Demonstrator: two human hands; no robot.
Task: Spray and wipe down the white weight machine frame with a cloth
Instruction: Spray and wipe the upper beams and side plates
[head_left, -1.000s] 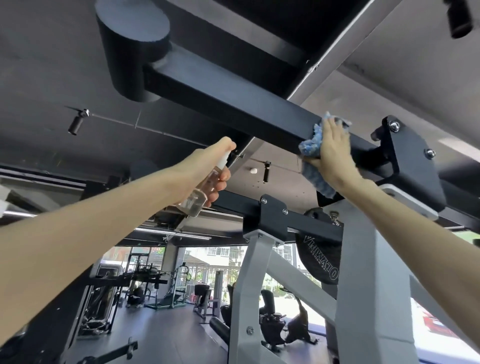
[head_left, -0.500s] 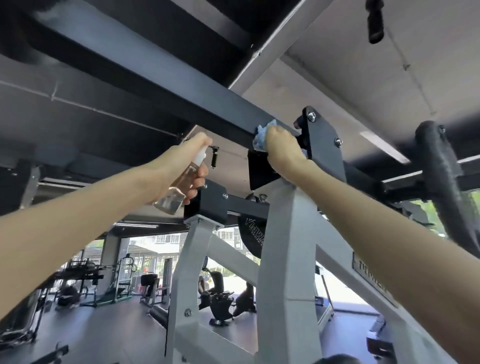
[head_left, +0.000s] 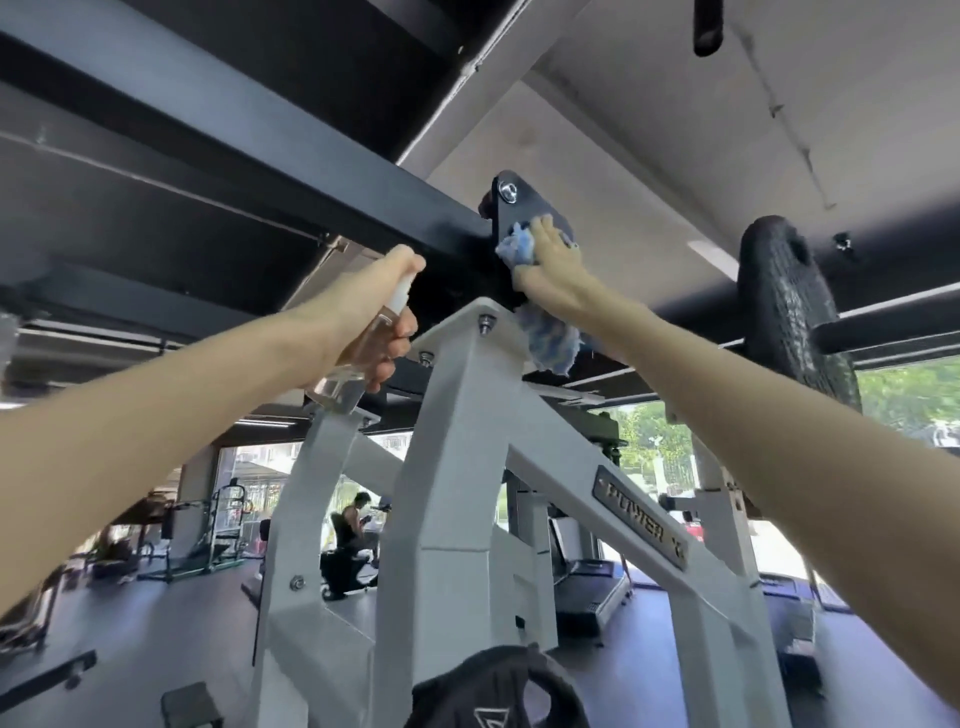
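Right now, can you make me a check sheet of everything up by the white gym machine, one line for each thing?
Surface: white frame, bolts at its top; a black bracket plate sits above it, at the end of a black beam.
Job's things: blue cloth pressed on the bracket plate, its end hanging down; clear spray bottle raised beside the frame top.
Clutter: nothing seen.
Hands: left hand grips the spray bottle; right hand presses the cloth with flat fingers.
Cables: none at the machine; a thin line crosses the ceiling.
Surroundings: black weight plate on a bar to the right; a seated person and a treadmill beyond.
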